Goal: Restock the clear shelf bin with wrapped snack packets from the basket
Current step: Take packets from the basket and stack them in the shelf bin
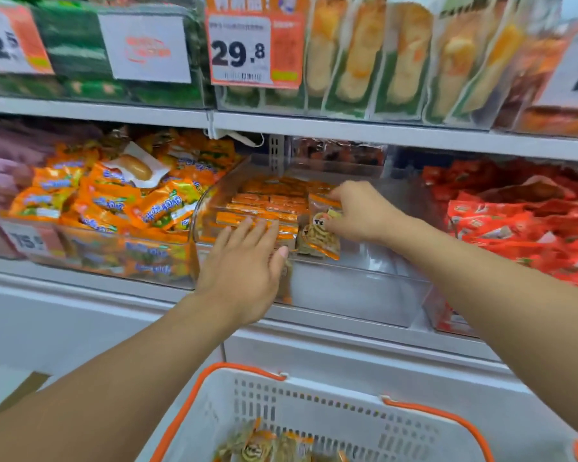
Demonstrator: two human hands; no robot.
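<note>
The clear shelf bin (357, 295) sits on the middle shelf, its left half filled with rows of orange wrapped snack packets (267, 208). My right hand (361, 211) reaches into the bin and pinches an upright snack packet (319, 235) with a cartoon print beside those rows. My left hand (244, 261) hovers over the bin's front edge with fingers straight, touching the front row of packets. The white basket with orange rim (314, 405) stands below, holding a few more of the same packets (264, 445).
A bin of orange and yellow snack bags (114, 201) stands to the left, and a bin of red packets (514, 221) to the right. The upper shelf holds bread packs (397, 55) and price tags (241, 51). The white shelf front (347, 348) lies between bin and basket.
</note>
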